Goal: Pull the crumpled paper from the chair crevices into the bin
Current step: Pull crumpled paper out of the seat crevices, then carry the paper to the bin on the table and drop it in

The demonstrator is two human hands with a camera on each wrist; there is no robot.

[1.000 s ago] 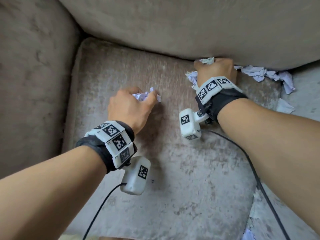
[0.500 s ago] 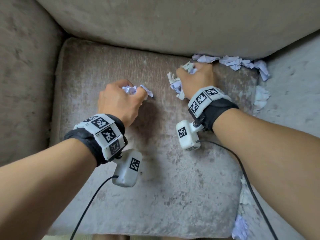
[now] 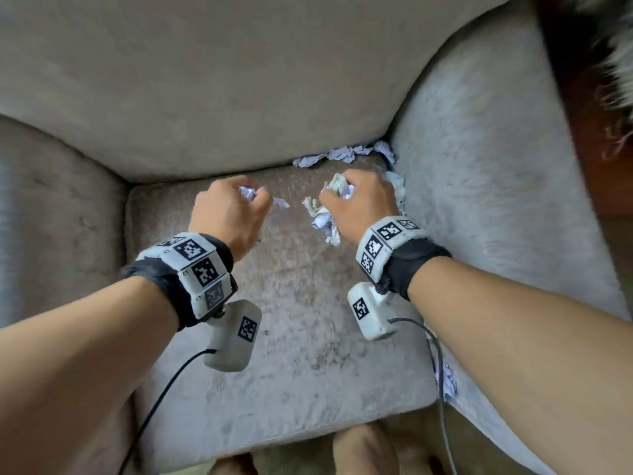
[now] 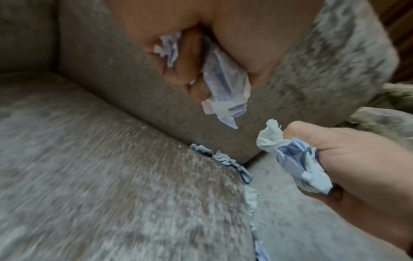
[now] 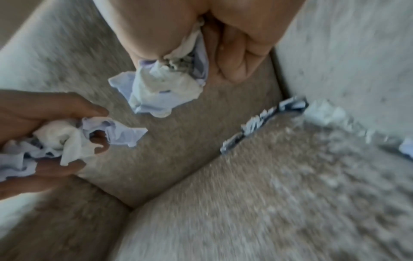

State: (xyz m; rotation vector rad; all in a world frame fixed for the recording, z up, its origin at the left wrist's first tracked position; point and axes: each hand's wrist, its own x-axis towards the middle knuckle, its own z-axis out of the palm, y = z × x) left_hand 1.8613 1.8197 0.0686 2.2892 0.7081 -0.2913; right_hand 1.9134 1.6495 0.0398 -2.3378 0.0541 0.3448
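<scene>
My left hand (image 3: 236,207) is curled round a wad of crumpled white-and-lilac paper (image 4: 223,84) above the seat cushion (image 3: 291,320). To its right, my right hand (image 3: 356,200) grips a bigger wad (image 3: 325,214) whose ends hang out below the fist; the right wrist view shows this wad (image 5: 163,90) too. More crumpled paper (image 3: 342,154) is wedged in the crevice between the cushion and the backrest, behind both hands. Further scraps (image 3: 397,186) line the crevice along the right armrest. No bin is in view.
The armchair's backrest (image 3: 222,80) rises behind the hands, the left armrest (image 3: 51,217) and right armrest (image 3: 496,200) flank the seat. Another scrap (image 3: 445,378) sticks out low along the right side crevice. Wrist camera cables trail over the cushion. A fringed rug edge (image 3: 613,46) shows top right.
My right hand has pulled a wad out of the back crevice and come back over the seat. The view has drawn back and up. My left hand keeps its paper.
</scene>
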